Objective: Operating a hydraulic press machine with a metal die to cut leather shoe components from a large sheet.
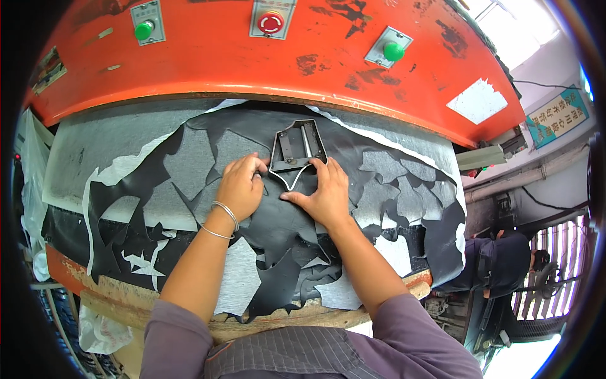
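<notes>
A metal cutting die (301,146) with a pointed near end lies on a large black leather sheet (252,117) with ragged cut-outs. My left hand (241,183), a bangle on its wrist, has curled fingers at the die's left edge. On the other side, my right hand (326,189) has its fingers on the die's right edge, with the thumb stretched out towards the point. Between them the two hands hold the die against the leather. Grey shapes (189,158) show through the holes left and right of it.
An orange press beam (208,60) spans the far side, with two green buttons (144,30) and a red stop button (271,23). Leather scraps (315,278) hang near the worn front edge (126,290). At the far right, a person in dark clothes (505,262) bends near a fan.
</notes>
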Demonstrator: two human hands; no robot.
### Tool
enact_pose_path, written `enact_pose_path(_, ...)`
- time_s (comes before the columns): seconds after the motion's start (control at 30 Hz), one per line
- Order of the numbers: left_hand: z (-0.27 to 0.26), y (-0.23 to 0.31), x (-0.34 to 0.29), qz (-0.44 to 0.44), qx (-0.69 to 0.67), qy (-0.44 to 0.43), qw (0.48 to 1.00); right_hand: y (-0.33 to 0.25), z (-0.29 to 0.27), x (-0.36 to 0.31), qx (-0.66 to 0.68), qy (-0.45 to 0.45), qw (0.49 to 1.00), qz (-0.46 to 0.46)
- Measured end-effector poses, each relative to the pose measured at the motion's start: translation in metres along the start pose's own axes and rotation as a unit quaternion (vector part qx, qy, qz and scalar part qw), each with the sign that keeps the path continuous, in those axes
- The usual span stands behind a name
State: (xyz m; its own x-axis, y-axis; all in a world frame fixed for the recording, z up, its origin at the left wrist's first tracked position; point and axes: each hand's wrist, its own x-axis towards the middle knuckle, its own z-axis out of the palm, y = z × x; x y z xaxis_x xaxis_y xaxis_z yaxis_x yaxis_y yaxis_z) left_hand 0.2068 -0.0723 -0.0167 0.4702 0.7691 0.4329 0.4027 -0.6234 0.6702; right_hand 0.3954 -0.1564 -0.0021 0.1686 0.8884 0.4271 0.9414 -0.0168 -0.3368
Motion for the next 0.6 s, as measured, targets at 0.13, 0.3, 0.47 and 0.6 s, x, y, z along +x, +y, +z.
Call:
enact_pose_path(0.13, 0.003, -0.007, -0.005, -0.034, -0.086, 0.019, 0.996, -0.004, 0.001, -0.004, 0.001, 0.009, 1.0, 0.001)
enact_pose_path(0.3, 0.007, -0.004, -0.003, -0.018, -0.018, 0.034, 0.999, -0.004, 0.001, -0.007, -0.023, 0.0, 1.0, -0.008)
enact_pose_path(0.47, -0.001, -0.006, 0.012, -0.026, 0.016, -0.052, 0.998, 0.001, -0.001, -0.003, 0.014, -0.003, 0.999, -0.033)
enact_pose_path(0.6, -0.002, -0.009, 0.014, -0.024, 0.019, -0.079, 0.996, 0.008, -0.001, 0.001, 0.011, -0.024, 0.999, -0.033)
